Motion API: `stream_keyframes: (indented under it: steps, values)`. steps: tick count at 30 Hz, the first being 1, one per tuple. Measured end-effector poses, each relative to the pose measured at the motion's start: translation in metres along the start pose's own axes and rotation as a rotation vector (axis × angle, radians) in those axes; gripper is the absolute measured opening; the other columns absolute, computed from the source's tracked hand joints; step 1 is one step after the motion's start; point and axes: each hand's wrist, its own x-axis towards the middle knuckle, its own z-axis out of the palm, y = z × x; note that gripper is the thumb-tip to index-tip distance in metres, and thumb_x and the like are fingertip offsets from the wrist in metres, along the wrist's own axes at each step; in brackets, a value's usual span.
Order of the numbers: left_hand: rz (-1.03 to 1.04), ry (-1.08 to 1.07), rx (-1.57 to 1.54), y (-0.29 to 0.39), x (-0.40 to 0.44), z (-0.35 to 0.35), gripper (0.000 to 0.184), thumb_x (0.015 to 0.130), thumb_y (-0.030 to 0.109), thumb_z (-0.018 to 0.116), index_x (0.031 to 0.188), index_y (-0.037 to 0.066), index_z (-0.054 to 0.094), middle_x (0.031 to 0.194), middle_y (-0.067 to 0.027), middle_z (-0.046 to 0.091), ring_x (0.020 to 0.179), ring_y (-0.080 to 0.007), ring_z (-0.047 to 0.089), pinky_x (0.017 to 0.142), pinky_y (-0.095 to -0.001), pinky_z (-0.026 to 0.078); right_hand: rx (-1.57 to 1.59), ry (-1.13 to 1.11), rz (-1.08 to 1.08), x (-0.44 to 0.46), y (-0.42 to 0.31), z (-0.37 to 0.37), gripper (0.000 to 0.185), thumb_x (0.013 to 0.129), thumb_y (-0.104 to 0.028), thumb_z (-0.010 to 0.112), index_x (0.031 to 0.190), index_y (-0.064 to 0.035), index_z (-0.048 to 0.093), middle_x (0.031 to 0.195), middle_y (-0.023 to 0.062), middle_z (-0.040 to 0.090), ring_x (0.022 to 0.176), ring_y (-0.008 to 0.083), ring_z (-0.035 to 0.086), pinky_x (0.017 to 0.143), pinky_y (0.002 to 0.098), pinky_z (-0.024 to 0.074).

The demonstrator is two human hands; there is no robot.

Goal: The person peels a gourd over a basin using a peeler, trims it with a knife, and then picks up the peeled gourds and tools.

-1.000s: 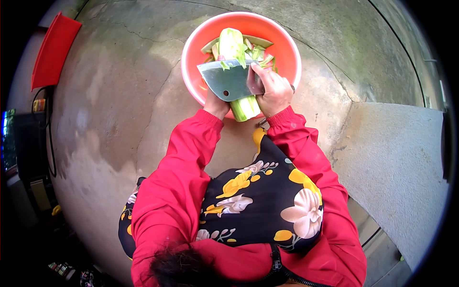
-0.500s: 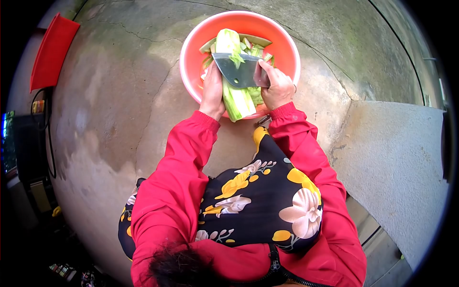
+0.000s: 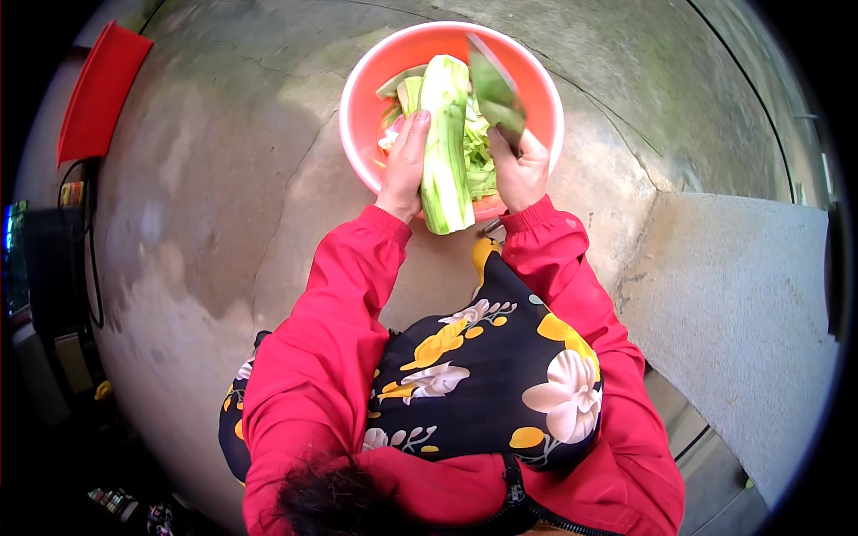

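A long, peeled, pale-green vegetable (image 3: pixel 445 147) stands out lengthwise over the basin, its near end past the front rim. My left hand (image 3: pixel 407 170) grips it from the left side, fingers along its flank. In my right hand (image 3: pixel 524 172) is a cleaver (image 3: pixel 494 85), raised just right of the vegetable and apart from it, its blade turned upward and slightly blurred. Below them, the red-orange basin (image 3: pixel 538 98) with a pink rim holds green peelings (image 3: pixel 480 161) and other pieces, partly hidden by the vegetable and my hands.
The basin stands on a cracked concrete floor (image 3: pixel 206 214). At the upper left is a red plastic object (image 3: pixel 103 89), with a black cable (image 3: pixel 92 250) below it. A grey concrete slab (image 3: pixel 733 295) lies to the right. My floral-clad lap (image 3: pixel 487 375) is close to the basin.
The cleaver has left the vegetable's top and swung up to the right, its blade now pointing away from me. The vegetable has turned a little more upright in view within my left hand.
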Motion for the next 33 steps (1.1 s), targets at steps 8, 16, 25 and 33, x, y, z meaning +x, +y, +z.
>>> stream_keyframes:
  steps: [8, 16, 25, 33]
  values:
    - [-0.025, 0.009, -0.165, 0.018, 0.005, -0.013, 0.056, 0.091, 0.045, 0.041, 0.128, 0.003, 0.037, 0.107, -0.0173, 0.053, 0.096, -0.0279, 0.056, 0.084, -0.0382, 0.047, -0.202, -0.057, 0.016, -0.003, 0.001, -0.021, 0.032, 0.079, 0.005, 0.056, 0.109, -0.0063, 0.059, 0.068, -0.0011, 0.048, 0.062, 0.0058, 0.045, 0.056, 0.0221, 0.0386]
    - [-0.015, -0.124, -0.197, 0.034, 0.017, -0.031, 0.047, 0.093, 0.034, 0.042, 0.127, 0.001, 0.039, 0.118, -0.0138, 0.052, 0.103, -0.0230, 0.056, 0.090, -0.0376, 0.046, -0.467, -0.221, -0.307, -0.036, -0.020, -0.022, 0.048, 0.065, 0.011, 0.056, 0.108, -0.0083, 0.061, 0.064, 0.0048, 0.052, 0.057, 0.0176, 0.051, 0.056, 0.0275, 0.0421]
    - [0.002, -0.052, -0.273, 0.045, 0.012, -0.023, 0.056, 0.089, 0.052, 0.040, 0.118, 0.004, 0.048, 0.101, -0.0101, 0.058, 0.087, -0.0201, 0.059, 0.076, -0.0321, 0.051, -0.669, -0.325, -0.644, -0.050, -0.047, -0.009, 0.044, 0.062, -0.002, 0.070, 0.104, -0.0143, 0.064, 0.057, 0.0020, 0.046, 0.050, 0.0190, 0.047, 0.049, 0.0311, 0.0364]
    - [0.126, -0.117, -0.143, 0.054, -0.008, 0.011, 0.064, 0.090, 0.056, 0.030, 0.130, 0.007, 0.036, 0.121, -0.0148, 0.048, 0.109, -0.0269, 0.051, 0.092, -0.0397, 0.044, -0.736, -0.273, -0.623, -0.048, -0.041, -0.006, 0.044, 0.063, -0.004, 0.069, 0.105, -0.0147, 0.064, 0.059, 0.0015, 0.047, 0.050, 0.0187, 0.046, 0.050, 0.0310, 0.0366]
